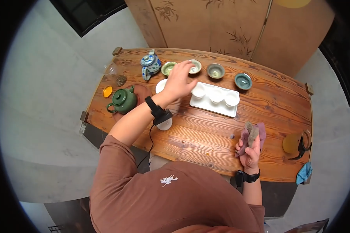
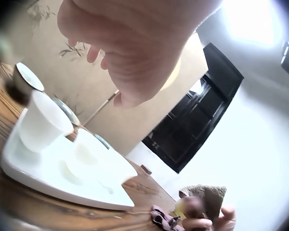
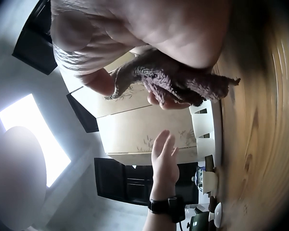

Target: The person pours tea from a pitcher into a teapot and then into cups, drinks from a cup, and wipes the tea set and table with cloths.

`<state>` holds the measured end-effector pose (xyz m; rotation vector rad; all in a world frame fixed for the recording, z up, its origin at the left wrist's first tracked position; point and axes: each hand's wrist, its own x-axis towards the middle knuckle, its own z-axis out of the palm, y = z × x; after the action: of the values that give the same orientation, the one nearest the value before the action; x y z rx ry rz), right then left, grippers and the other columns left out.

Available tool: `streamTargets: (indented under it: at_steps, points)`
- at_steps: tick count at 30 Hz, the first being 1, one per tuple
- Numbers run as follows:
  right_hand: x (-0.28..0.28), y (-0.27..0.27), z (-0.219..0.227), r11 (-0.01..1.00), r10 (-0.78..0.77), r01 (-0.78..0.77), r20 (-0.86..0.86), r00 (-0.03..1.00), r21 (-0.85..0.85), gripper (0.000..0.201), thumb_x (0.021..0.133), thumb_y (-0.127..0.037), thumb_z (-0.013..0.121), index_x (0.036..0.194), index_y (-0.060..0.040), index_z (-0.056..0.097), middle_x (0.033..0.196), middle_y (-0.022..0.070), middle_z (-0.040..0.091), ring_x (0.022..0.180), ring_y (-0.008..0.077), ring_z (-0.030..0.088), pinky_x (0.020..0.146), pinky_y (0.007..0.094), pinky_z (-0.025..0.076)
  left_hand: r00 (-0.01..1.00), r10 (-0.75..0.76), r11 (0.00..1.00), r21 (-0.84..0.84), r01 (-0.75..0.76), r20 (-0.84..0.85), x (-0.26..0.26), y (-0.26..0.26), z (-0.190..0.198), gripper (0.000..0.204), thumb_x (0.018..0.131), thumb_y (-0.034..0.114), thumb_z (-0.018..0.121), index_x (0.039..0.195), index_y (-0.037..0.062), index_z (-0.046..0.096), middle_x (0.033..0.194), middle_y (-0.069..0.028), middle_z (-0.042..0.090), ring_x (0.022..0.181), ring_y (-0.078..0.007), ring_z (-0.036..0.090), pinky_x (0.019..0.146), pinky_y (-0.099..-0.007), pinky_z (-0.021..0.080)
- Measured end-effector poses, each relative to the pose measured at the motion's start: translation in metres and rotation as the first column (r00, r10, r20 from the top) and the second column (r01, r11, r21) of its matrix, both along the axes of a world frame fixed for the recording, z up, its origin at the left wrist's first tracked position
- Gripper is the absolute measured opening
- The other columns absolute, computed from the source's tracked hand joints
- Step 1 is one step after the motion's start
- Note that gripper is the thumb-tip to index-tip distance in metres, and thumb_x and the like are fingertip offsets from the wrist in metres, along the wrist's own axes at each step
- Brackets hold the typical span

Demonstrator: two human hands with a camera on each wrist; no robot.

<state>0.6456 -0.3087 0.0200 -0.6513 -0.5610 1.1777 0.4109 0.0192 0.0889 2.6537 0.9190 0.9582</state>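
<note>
My left hand [image 1: 179, 80] reaches over the back of the table, fingers loosely extended and holding nothing. In the head view its fingertips overlap the pale bowl [image 1: 196, 69]; the left wrist view has the hand [image 2: 125, 43] raised above the white cups. Beside it, a white rectangular tray [image 1: 210, 110] carries three small white cups, one of them the near cup [image 1: 198, 92]. At the front right, my right hand [image 1: 252, 157] grips a folded purple and grey-brown cloth [image 1: 261, 133]. That cloth [image 3: 168, 82] bunches between thumb and fingers in the right wrist view.
Along the back stand a blue-and-white teapot [image 1: 151, 64], a green bowl [image 1: 168, 69], a grey-green bowl [image 1: 216, 71] and a teal bowl [image 1: 243, 81]. A green teapot [image 1: 124, 101] sits at left. The right edge holds a glass pitcher [image 1: 291, 144] and a blue cloth [image 1: 304, 173].
</note>
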Motion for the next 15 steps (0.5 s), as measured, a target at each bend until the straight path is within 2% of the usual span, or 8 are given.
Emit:
streamTargets:
  at_steps: [2, 4, 6, 7, 10, 11, 14, 15]
  points:
    - [0.000, -0.001, 0.000, 0.999, 0.011, -0.010, 0.029, 1.000, -0.048, 0.084, 0.082, -0.009, 0.072, 0.156, -0.0074, 0.032, 0.122, 0.0102, 0.054, 0.093, 0.0191, 0.056, 0.077, 0.0338, 0.052, 0.992, 0.126, 0.991, -0.031, -0.126, -0.023, -0.028, 0.017, -0.002, 0.056, 0.085, 0.021, 0.078, 0.133, 0.0011, 0.059, 0.142, -0.0189, 0.056, 0.135, -0.0391, 0.049, 0.116, -0.0475, 0.041]
    - [-0.002, 0.000, -0.002, 0.995, -0.004, 0.006, 0.020, 1.000, -0.096, 0.079, 0.081, -0.003, 0.068, 0.154, -0.0054, 0.037, 0.118, 0.0097, 0.056, 0.083, 0.0172, 0.057, 0.071, 0.0332, 0.051, 0.981, 0.191, 0.977, -0.091, -0.192, -0.014, -0.052, 0.032, -0.007, 0.052, 0.085, 0.020, 0.077, 0.130, 0.0019, 0.060, 0.140, -0.0182, 0.056, 0.133, -0.0392, 0.050, 0.114, -0.0484, 0.042]
    - [0.000, 0.000, -0.007, 0.992, 0.022, -0.021, 0.009, 1.000, -0.121, 0.076, 0.082, -0.002, 0.066, 0.153, -0.0049, 0.039, 0.115, 0.0090, 0.058, 0.079, 0.0161, 0.056, 0.068, 0.0326, 0.051, 0.971, 0.236, 0.971, -0.047, -0.234, 0.031, -0.072, 0.045, -0.010, 0.052, 0.084, 0.020, 0.077, 0.130, 0.0028, 0.059, 0.140, -0.0177, 0.056, 0.133, -0.0390, 0.050, 0.112, -0.0498, 0.042]
    - [-0.001, 0.002, -0.008, 0.992, 0.029, -0.025, 0.035, 0.999, -0.122, 0.069, 0.082, -0.002, 0.063, 0.148, -0.0029, 0.044, 0.109, 0.0093, 0.061, 0.076, 0.0151, 0.056, 0.067, 0.0307, 0.050, 0.966, 0.255, 0.967, -0.028, -0.253, 0.053, -0.080, 0.052, -0.012, 0.052, 0.084, 0.021, 0.077, 0.129, 0.0033, 0.059, 0.140, -0.0174, 0.056, 0.133, -0.0389, 0.050, 0.111, -0.0505, 0.043]
    - [-0.004, 0.006, -0.007, 0.990, 0.048, -0.027, 0.154, 0.987, -0.136, 0.061, 0.082, -0.002, 0.061, 0.142, -0.0012, 0.049, 0.105, 0.0109, 0.062, 0.076, 0.0149, 0.056, 0.067, 0.0289, 0.050, 0.883, 0.451, 0.892, -0.043, -0.449, 0.126, -0.099, 0.075, -0.018, 0.055, 0.083, 0.022, 0.076, 0.131, 0.0040, 0.058, 0.142, -0.0170, 0.054, 0.135, -0.0387, 0.047, 0.109, -0.0525, 0.043]
    - [-0.003, 0.007, -0.008, 0.988, 0.055, -0.027, 0.193, 0.980, -0.149, 0.063, 0.082, -0.006, 0.064, 0.143, -0.0013, 0.049, 0.106, 0.0104, 0.062, 0.077, 0.0148, 0.056, 0.067, 0.0288, 0.049, 0.857, 0.503, 0.863, -0.116, -0.491, 0.115, -0.104, 0.084, -0.018, 0.058, 0.083, 0.025, 0.076, 0.134, 0.0050, 0.057, 0.144, -0.0165, 0.053, 0.136, -0.0386, 0.046, 0.110, -0.0532, 0.043]
    - [-0.004, 0.009, -0.013, 0.984, 0.066, -0.017, 0.274, 0.959, -0.179, 0.068, 0.081, -0.015, 0.071, 0.144, -0.0013, 0.049, 0.107, 0.0093, 0.063, 0.077, 0.0147, 0.057, 0.067, 0.0284, 0.049, 0.784, 0.620, 0.773, -0.183, -0.608, 0.017, -0.120, 0.109, -0.010, 0.060, 0.086, 0.031, 0.075, 0.137, 0.0047, 0.057, 0.144, -0.0184, 0.053, 0.134, -0.0400, 0.048, 0.111, -0.0510, 0.043]
    - [-0.004, 0.009, -0.013, 0.983, 0.063, -0.011, 0.279, 0.958, -0.185, 0.068, 0.081, -0.016, 0.072, 0.144, -0.0013, 0.050, 0.106, 0.0090, 0.063, 0.078, 0.0147, 0.057, 0.067, 0.0281, 0.049, 0.751, 0.659, 0.728, -0.212, -0.652, -0.048, -0.124, 0.116, -0.007, 0.063, 0.088, 0.035, 0.071, 0.143, 0.0083, 0.056, 0.148, -0.0149, 0.053, 0.139, -0.0381, 0.046, 0.112, -0.0532, 0.042]
